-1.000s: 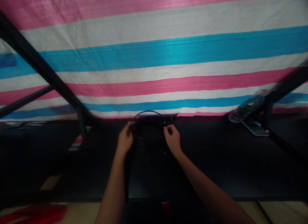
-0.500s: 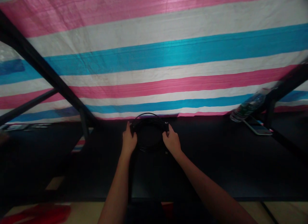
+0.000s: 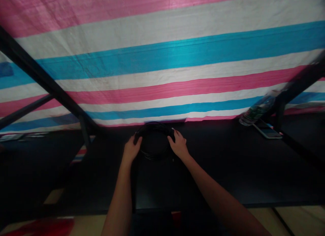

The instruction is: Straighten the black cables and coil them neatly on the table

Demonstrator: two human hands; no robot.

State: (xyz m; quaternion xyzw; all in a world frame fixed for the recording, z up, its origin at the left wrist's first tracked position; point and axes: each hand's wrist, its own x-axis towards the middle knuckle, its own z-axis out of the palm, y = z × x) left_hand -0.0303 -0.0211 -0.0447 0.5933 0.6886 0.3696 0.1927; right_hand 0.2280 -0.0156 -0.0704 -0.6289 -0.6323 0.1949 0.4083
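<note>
A black cable (image 3: 152,157) is wound into a round coil on the dark tabletop, in the middle of the head view. At its left side my left hand (image 3: 132,147) is closed round the loops, thumb toward the inside. My right hand (image 3: 179,143) grips the opposite side, thumb inward and fingers over the outer edge. A small light tip, perhaps a cable end, shows by the right fingers. Dim light hides where single turns of the cable run.
The black table (image 3: 228,168) stretches to both sides. At the right, a clear plastic bottle (image 3: 259,109) leans beside a phone (image 3: 267,130). Dark metal bars (image 3: 43,78) slope up at either side. A striped plastic sheet (image 3: 162,63) hangs behind.
A strand that arched above the coil's far side now lies close to the other loops. Both hands remain on the cable, while the view has shifted slightly.
</note>
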